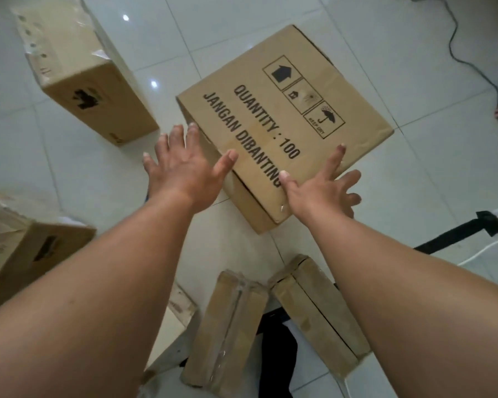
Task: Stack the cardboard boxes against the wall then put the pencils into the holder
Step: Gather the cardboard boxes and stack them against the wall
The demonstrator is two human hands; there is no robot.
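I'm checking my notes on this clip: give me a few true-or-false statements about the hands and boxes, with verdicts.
1. The left hand and right hand are both spread open at the printed box. True.
2. The printed box reads "QUANTITY : 100". True.
3. The left hand holds a pencil. False: it holds nothing.
4. The floor is dark wood. False: it is pale tile.
5. A black cable lies on the floor at the upper right. True.
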